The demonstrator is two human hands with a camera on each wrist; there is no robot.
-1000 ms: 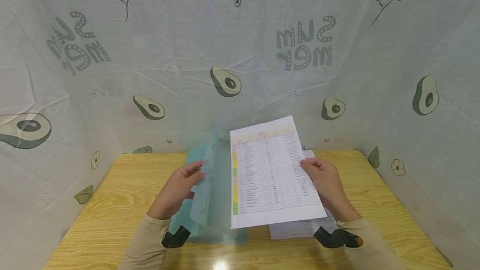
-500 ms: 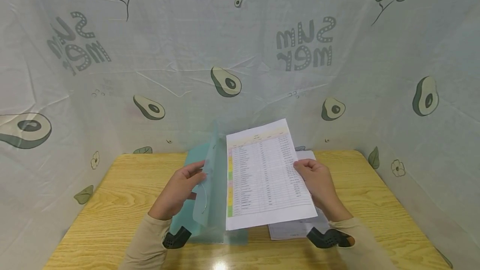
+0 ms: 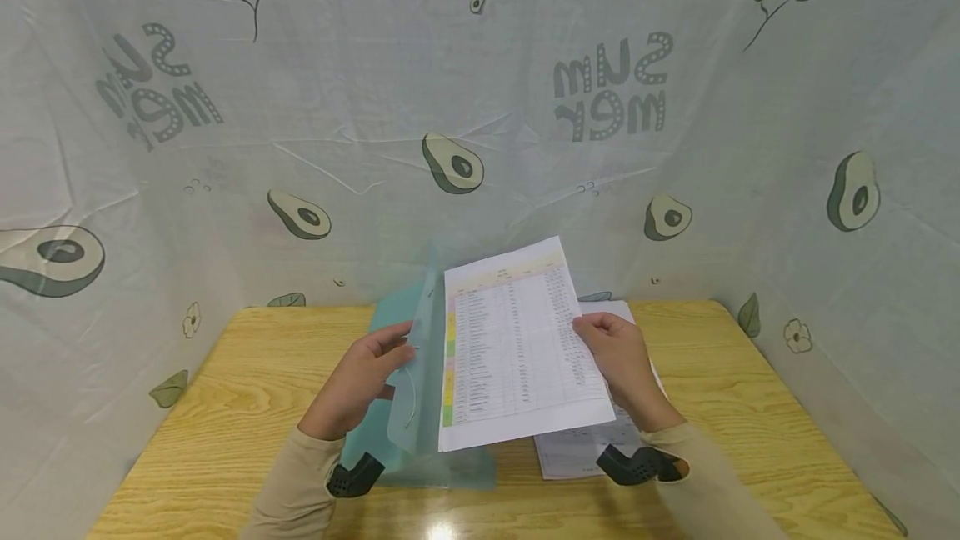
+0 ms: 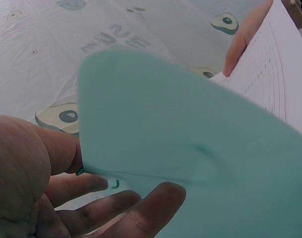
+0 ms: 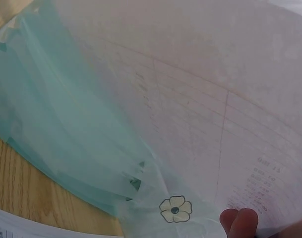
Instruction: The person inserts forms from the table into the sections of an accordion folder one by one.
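Observation:
A teal translucent plastic folder [image 3: 402, 423] stands partly open on the table, its cover raised. My left hand [image 3: 356, 377] pinches the edge of that cover between thumb and fingers; in the left wrist view the teal cover [image 4: 136, 109] hides part of the scene behind it. A printed sheet of paper [image 3: 510, 348], a table with a coloured left column, is held tilted by my right hand [image 3: 618, 361] at its right edge. The sheet's left edge is at the folder's opening. In the right wrist view, fingertips [image 5: 242, 223] grip the sheet beside the folder [image 5: 56, 114].
More printed papers [image 3: 585, 450] lie on the wooden table [image 3: 285, 357], under the right forearm and sheet. A pale curtain [image 3: 360, 107] with avocado prints hangs behind and at both sides. Each wrist carries a black device [image 3: 355, 477].
My right hand has carried the sheet leftward, so its left edge now meets the folder's opening and more of the papers beneath shows. The left hand has barely moved, keeping the cover raised.

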